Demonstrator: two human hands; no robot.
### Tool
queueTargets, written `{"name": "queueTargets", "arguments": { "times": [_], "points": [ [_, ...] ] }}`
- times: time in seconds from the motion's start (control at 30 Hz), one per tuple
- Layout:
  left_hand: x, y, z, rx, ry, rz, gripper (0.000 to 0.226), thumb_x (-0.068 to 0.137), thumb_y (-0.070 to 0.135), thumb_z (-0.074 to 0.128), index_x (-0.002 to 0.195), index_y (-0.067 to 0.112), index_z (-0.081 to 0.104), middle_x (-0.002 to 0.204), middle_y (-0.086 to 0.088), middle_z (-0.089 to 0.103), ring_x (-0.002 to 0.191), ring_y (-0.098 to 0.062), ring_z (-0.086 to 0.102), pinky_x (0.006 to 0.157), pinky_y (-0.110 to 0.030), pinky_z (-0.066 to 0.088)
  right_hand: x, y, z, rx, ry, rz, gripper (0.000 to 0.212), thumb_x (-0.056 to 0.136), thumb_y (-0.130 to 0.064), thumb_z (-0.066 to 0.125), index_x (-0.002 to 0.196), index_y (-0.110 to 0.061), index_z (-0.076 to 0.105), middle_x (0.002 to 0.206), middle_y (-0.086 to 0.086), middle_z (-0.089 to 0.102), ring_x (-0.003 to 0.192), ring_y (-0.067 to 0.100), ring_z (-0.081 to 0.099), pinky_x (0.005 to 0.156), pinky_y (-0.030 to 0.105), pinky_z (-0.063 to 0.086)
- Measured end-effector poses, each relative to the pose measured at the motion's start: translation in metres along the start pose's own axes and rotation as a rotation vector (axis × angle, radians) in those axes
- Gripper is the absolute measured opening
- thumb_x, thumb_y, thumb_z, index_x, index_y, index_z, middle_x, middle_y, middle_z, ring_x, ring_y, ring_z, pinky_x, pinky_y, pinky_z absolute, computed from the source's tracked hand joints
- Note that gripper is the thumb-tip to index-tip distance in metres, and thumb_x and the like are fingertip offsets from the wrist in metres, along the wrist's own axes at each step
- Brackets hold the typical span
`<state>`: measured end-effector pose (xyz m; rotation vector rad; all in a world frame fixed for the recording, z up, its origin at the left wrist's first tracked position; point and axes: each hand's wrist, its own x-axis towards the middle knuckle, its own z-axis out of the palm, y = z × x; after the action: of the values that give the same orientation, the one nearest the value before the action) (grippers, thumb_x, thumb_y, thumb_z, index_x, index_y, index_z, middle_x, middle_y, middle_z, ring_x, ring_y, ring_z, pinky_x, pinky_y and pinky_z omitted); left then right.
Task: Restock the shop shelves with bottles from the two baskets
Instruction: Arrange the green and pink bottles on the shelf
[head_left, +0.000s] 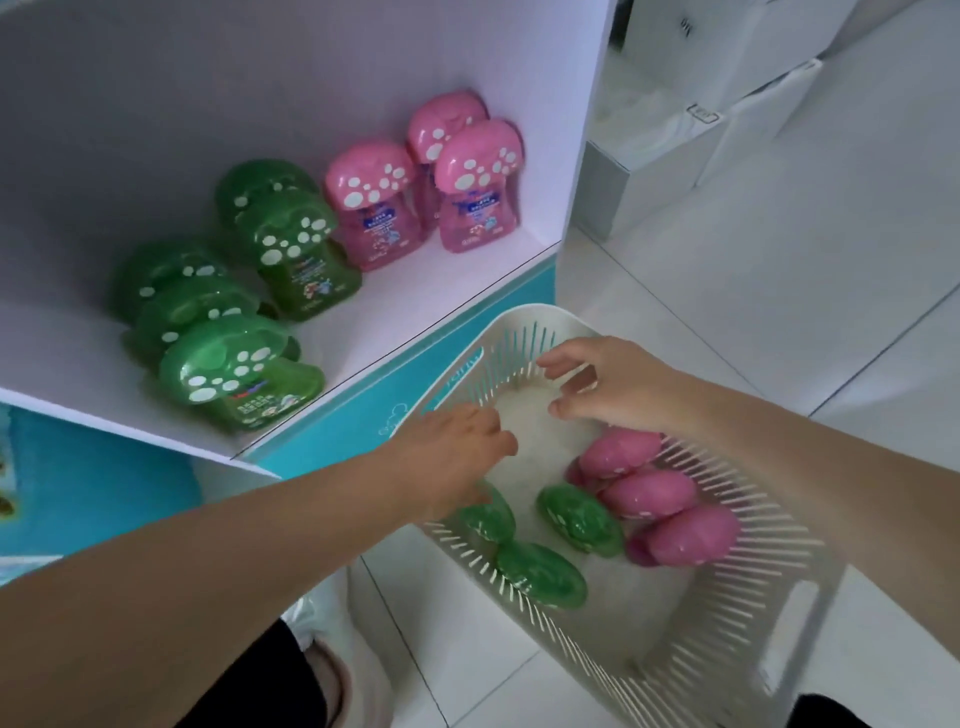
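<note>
A white slotted basket (727, 613) sits on the floor below the shelf. Inside lie three green bottles (579, 519) and three pink bottles (685, 535). My left hand (452, 457) reaches down into the basket, fingers curled over a green bottle (488, 517) at the near left; whether it grips it is unclear. My right hand (618, 387) hovers open over the basket's far end, holding nothing. On the white shelf (415, 312) stand several green bottles (291, 244) at left and three pink bottles (478, 182) at right.
A teal front panel (363, 415) runs under the shelf edge. White boxes (727, 104) stand on the tiled floor (779, 291) to the right. Bare shelf space lies in front of the pink bottles.
</note>
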<state>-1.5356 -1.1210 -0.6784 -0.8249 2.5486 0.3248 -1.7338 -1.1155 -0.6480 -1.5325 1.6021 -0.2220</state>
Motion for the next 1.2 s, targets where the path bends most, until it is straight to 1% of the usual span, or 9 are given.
{"name": "queueTargets", "arguments": {
  "times": [0.13,0.23,0.37,0.57,0.7,0.9,1.03,1.1,1.2],
  "points": [
    [0.021,0.007,0.039,0.038,-0.207,-0.007,0.064,0.083,0.032,0.066,0.139,0.023,0.035,0.133,-0.004,0.042,0.12,-0.026,0.041,0.097,-0.042,0.043,-0.003,0.024,-0.003,-0.059,0.009,0.0,0.051,0.075,-0.015,0.075,0.123,-0.024,0.057,0.106,-0.011,0.059,0.089,0.007,0.059,0.075,0.012,0.042],
    [0.032,0.007,0.056,0.073,-0.312,0.01,0.066,0.081,0.028,0.069,0.138,0.02,0.036,0.132,-0.006,0.042,0.118,-0.028,0.042,0.095,-0.043,0.044,-0.002,0.035,-0.004,-0.028,0.032,0.004,0.051,0.074,-0.013,0.075,0.122,-0.023,0.058,0.104,-0.011,0.06,0.088,0.007,0.06,0.081,0.018,0.044],
    [0.04,0.002,0.067,0.041,-0.322,0.026,0.055,0.086,0.022,0.062,0.136,0.022,0.038,0.129,-0.007,0.047,0.114,-0.03,0.048,0.093,-0.045,0.046,0.001,0.042,-0.001,-0.011,0.033,0.014,0.051,0.074,-0.015,0.076,0.121,-0.025,0.058,0.101,-0.014,0.058,0.09,0.006,0.061,0.088,0.023,0.048],
    [0.039,-0.002,0.066,-0.033,-0.355,0.009,0.061,0.086,0.024,0.062,0.139,0.021,0.033,0.129,-0.008,0.047,0.11,-0.031,0.05,0.093,-0.045,0.046,0.001,0.043,0.006,-0.022,0.009,0.005,0.05,0.077,-0.016,0.073,0.124,-0.023,0.056,0.105,-0.013,0.057,0.091,0.007,0.06,0.08,0.016,0.043],
    [0.031,-0.002,0.048,-0.089,-0.24,0.017,0.066,0.081,0.031,0.066,0.138,0.024,0.032,0.128,-0.006,0.043,0.112,-0.028,0.046,0.092,-0.044,0.046,0.001,0.034,0.005,-0.017,0.013,-0.01,0.05,0.078,-0.017,0.073,0.124,-0.025,0.056,0.108,-0.014,0.058,0.092,0.004,0.059,0.085,0.019,0.045],
    [0.022,-0.001,0.008,-0.208,0.085,-0.022,0.061,0.081,0.045,0.06,0.134,0.028,0.035,0.124,0.0,0.045,0.112,-0.021,0.044,0.09,-0.039,0.045,0.004,0.018,0.0,0.003,-0.004,-0.043,0.052,0.078,-0.019,0.074,0.125,-0.024,0.055,0.106,-0.014,0.057,0.091,0.004,0.058,0.085,0.018,0.043],
    [0.014,-0.008,-0.014,-0.423,0.31,-0.112,0.061,0.078,0.046,0.066,0.131,0.026,0.043,0.12,0.001,0.049,0.111,-0.018,0.046,0.096,-0.036,0.042,0.01,0.004,-0.012,0.091,0.079,-0.047,0.048,0.078,-0.047,0.067,0.12,-0.027,0.059,0.11,-0.011,0.061,0.093,0.001,0.057,0.089,0.022,0.043],
    [0.01,-0.015,-0.027,-0.5,0.373,-0.159,0.06,0.076,0.047,0.067,0.127,0.026,0.045,0.117,0.002,0.052,0.108,-0.017,0.047,0.095,-0.037,0.043,0.012,-0.009,-0.021,0.198,0.117,-0.062,0.057,0.065,-0.068,0.057,0.108,-0.032,0.062,0.106,-0.015,0.062,0.093,-0.001,0.058,0.089,0.027,0.046],
    [0.001,-0.027,-0.053,-0.571,0.483,-0.229,0.058,0.073,0.053,0.068,0.119,0.025,0.048,0.103,0.005,0.055,0.095,-0.016,0.053,0.083,-0.03,0.045,0.016,-0.034,-0.033,0.383,0.157,-0.126,0.058,0.055,-0.074,0.05,0.094,-0.034,0.063,0.102,-0.012,0.066,0.097,0.006,0.064,0.088,0.033,0.052]
  ]
}}
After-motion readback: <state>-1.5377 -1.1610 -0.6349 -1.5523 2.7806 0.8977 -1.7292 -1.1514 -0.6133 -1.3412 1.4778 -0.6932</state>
